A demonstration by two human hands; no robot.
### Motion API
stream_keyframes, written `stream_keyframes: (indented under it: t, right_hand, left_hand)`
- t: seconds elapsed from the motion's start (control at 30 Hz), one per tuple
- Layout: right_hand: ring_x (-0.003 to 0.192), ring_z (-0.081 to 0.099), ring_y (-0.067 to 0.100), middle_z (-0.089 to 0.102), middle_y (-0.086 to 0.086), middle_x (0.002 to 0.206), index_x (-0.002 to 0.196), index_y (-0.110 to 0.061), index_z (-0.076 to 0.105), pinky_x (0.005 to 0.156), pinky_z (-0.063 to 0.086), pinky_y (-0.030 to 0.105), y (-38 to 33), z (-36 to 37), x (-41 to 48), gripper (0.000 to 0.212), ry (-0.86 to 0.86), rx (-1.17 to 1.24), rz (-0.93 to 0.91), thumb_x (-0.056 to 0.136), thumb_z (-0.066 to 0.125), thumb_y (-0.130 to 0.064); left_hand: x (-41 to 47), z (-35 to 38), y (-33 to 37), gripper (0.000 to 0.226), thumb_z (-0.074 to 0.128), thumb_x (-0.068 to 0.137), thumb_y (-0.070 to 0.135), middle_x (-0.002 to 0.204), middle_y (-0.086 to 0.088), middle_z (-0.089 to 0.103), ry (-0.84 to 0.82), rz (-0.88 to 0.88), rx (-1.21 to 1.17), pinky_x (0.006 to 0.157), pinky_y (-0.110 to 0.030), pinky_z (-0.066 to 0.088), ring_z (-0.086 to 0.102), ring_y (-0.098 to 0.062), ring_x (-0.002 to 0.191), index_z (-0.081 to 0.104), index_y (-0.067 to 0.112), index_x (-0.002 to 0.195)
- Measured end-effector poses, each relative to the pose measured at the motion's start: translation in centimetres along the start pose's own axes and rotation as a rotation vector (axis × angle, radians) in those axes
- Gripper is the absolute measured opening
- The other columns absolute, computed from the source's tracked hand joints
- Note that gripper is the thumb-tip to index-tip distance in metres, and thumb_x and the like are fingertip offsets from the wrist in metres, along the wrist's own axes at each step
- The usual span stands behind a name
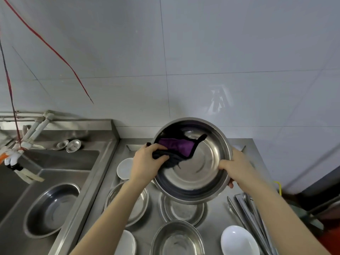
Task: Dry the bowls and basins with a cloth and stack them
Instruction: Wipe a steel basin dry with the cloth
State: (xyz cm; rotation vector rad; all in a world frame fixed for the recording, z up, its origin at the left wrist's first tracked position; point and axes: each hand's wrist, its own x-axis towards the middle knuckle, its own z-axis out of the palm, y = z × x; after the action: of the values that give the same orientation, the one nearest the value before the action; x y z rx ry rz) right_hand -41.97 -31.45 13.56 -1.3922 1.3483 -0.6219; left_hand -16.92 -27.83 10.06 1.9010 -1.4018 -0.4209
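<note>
Centre frame: right hand curled over rim of tilted steel basin; left hand clutched purple cloth inside. Basin seemed light, stiff, slippery.

**Around Your Station**

On your left a steel sink adjoins the steel counter in front of you. White pipes run along the wall behind the sink and slant down to a white-wrapped spout over it. Two small metal discs lie side by side on the sink's back ledge. A red cord slants across the grey tiled wall. At your right, long metal tongs lie on the counter near its edge, with a yellow loop just beyond them.
</note>
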Motion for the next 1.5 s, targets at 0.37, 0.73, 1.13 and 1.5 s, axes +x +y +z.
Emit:
stream_keyframes:
  t: [0.37, 0.73, 1.13, 1.5]
  right_hand:
    - [0.063, 0.049, 0.022, 0.058, -0.003, 0.069, 0.088, -0.034, 0.062, 0.058, 0.040, 0.030, 2.8, 5.4, 0.3, 0.035, 0.417, 0.256, -0.023, 0.073, 0.046, -0.007]
    - [0.041, 0.049, 0.028, 0.054, 0.015, 0.057, 0.095, -0.002, 0.055, 0.035, 0.036, 0.027, 2.7, 2.1, -0.8, 0.023, 0.127, 0.120, 0.022, 0.078, 0.050, 0.012]
    - [0.065, 0.067, 0.024, 0.072, 0.006, 0.087, 0.128, -0.040, 0.055, 0.061, 0.059, 0.040, -0.5, -0.3, 0.4, 0.047, 0.100, 0.112, -0.032, 0.087, 0.069, -0.021]
    - [0.084, 0.067, 0.016, 0.070, -0.004, 0.087, 0.120, -0.019, 0.060, 0.075, 0.053, 0.031, 3.8, 8.0, 0.5, 0.046, 0.292, 0.322, -0.009, 0.081, 0.052, 0.004]
  left_hand:
    - [-7.2, 5.6, 2.1, 0.013, 0.068, 0.085, 0.032, 0.088, 0.015, 0.069, 0.010, -0.484, -0.442, 0.081, -0.028, 0.047, 0.063, -0.012, 0.089, 0.065, 0.033, 0.097]
    - [-3.7, 3.0, -0.2, 0.014, 0.079, 0.074, 0.025, 0.080, 0.010, 0.069, -0.093, -0.236, -0.158, 0.072, -0.020, 0.045, 0.064, -0.010, 0.082, 0.069, 0.033, 0.081]
    - [-0.9, 0.1, -0.1, 0.018, 0.065, 0.088, 0.030, 0.095, 0.006, 0.061, -0.017, -0.052, 0.078, 0.059, -0.014, 0.031, 0.051, -0.007, 0.082, 0.069, 0.033, 0.105]
    - [-5.2, 4.7, 0.8, 0.012, 0.072, 0.083, 0.026, 0.085, 0.006, 0.068, 0.078, -0.391, -0.286, 0.069, -0.021, 0.043, 0.060, -0.007, 0.079, 0.069, 0.024, 0.094]
